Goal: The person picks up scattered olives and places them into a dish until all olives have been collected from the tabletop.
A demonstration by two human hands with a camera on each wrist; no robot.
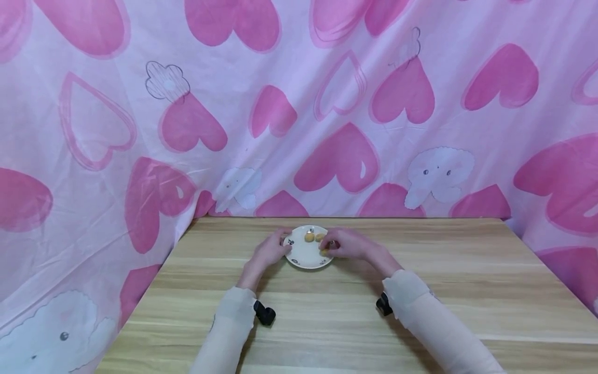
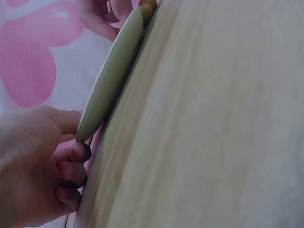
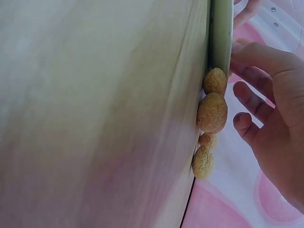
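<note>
A round white plate (image 1: 303,254) with small dark prints lies near the far edge of the table. My left hand (image 1: 271,249) holds its left rim; in the left wrist view the thumb and index finger are at the edge, the other fingers curled below. Two walnuts (image 1: 309,237) lie toward the back of the plate. At the plate's right side, my right hand (image 1: 348,244) has its fingertips on another walnut (image 1: 324,252), pinching it. Several more walnuts (image 3: 212,112) rest on the table beside the plate, largely hidden by the right hand in the head view.
The wooden table (image 1: 317,327) extends toward me and to both sides. Behind it hangs a pink cloth (image 1: 299,104) with heart prints. A small black device (image 1: 265,314) sits at the left wrist, and another (image 1: 384,304) at the right.
</note>
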